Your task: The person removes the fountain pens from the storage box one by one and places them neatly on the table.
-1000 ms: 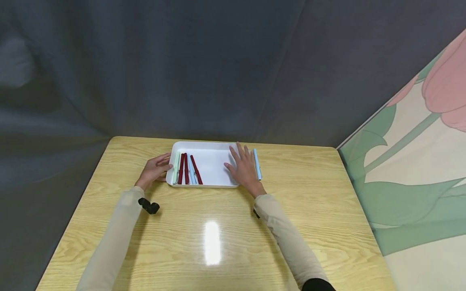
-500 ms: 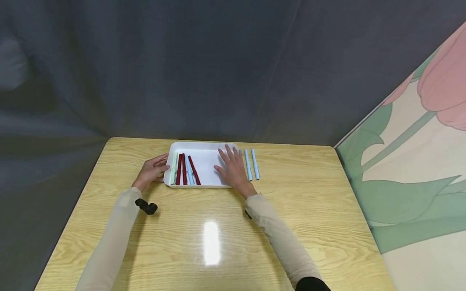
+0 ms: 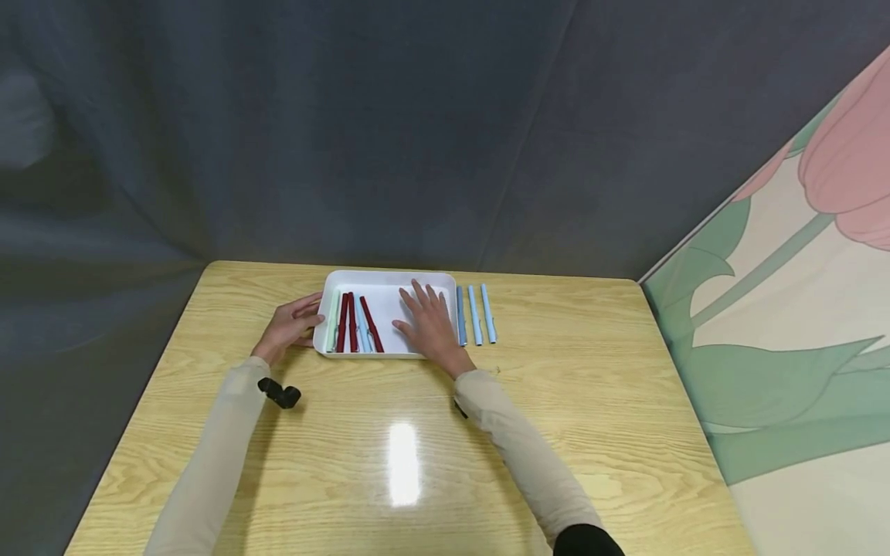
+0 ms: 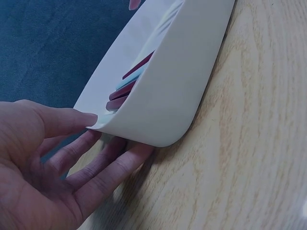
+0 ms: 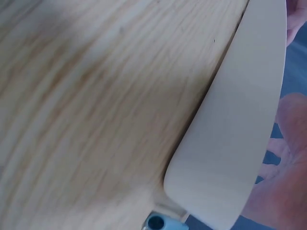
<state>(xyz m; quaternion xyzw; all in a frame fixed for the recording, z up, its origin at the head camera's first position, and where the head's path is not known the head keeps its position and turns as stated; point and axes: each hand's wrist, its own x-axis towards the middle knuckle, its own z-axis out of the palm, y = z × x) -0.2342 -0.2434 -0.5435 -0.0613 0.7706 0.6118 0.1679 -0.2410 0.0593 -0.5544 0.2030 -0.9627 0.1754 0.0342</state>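
Observation:
A shallow white tray (image 3: pixel 410 309) lies near the table's far edge. My left hand (image 3: pixel 290 326) grips its left end, with the thumb on the rim and the fingers against the outside in the left wrist view. Inside, on the left, lie a pale green pen (image 3: pixel 332 320), a light blue pen (image 3: pixel 364 328) and three dark red pens (image 3: pixel 371 324). Over the tray's right part my right hand (image 3: pixel 433 328) is spread flat with nothing gripped. Just right of the tray three blue pens (image 3: pixel 475 315) lie side by side on the table; one pen's end (image 5: pixel 156 222) shows in the right wrist view.
The wooden table (image 3: pixel 556 401) runs back to a dark grey curtain (image 3: pixel 431 139). At the right stands a flowered panel (image 3: pixel 786 324). A small black device (image 3: pixel 280 393) is worn at the left wrist.
My right hand has moved left across the tray, uncovering two more blue pens beside it. My left hand has stayed at the tray's left end.

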